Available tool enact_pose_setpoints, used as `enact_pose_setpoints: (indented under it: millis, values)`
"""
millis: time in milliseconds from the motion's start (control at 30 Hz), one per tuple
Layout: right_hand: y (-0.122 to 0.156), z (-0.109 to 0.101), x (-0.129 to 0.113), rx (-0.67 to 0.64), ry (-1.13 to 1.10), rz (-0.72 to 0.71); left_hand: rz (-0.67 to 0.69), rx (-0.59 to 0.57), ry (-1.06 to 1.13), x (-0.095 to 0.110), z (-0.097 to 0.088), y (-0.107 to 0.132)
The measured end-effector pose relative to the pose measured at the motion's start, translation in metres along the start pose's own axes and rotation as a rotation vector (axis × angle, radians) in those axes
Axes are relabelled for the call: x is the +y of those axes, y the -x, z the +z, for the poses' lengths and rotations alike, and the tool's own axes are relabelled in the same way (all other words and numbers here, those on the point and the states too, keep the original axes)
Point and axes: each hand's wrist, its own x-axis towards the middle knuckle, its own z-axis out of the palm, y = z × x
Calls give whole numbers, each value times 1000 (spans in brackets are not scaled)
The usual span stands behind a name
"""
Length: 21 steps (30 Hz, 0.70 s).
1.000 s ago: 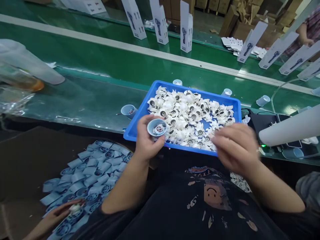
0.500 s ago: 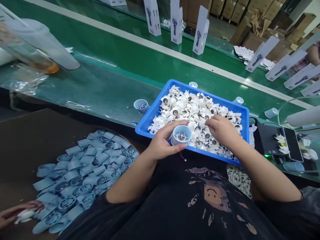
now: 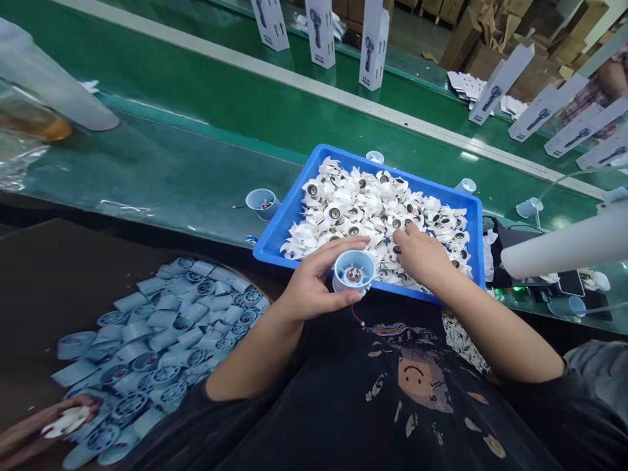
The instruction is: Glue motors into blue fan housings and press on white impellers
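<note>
My left hand (image 3: 307, 281) is wrapped around a light blue fan housing (image 3: 354, 269), its open mouth facing up. A small motor with copper windings sits inside, and a thin wire with a white plug hangs below it. My right hand (image 3: 422, 256) reaches into a blue tray (image 3: 478, 248) heaped with white fan blades (image 3: 373, 203). Its fingers are drawn together among the blades; what they grip, if anything, is hidden.
Many blue housings (image 3: 167, 340) lie piled at lower left, where another person's hand (image 3: 63, 425) holds a white piece. A single housing (image 3: 262, 204) stands left of the tray. White boxes (image 3: 321, 33) stand across the green bench. A white tube (image 3: 564, 242) juts in at right.
My right hand has shifted slightly left among the blades. My left hand still holds the housing. The other person's hand has moved right over the pile, and the view has shifted a little.
</note>
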Motion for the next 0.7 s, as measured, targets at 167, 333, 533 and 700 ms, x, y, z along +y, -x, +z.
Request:
enact_pose_setpoints:
  millis: [167,333,533,700]
  values:
    - [23,-6,-7,313,-121,-109,-162,-55,342,9,18,11]
    - [39,8,-13,710,-299,-457,-304,122,620,10,30,11]
    - [51,8,-16,637,-191,-384,-266,120,625,2,31,11]
    - [57,2,-22,508,-198,-274,-226,106,490,4,35,16]
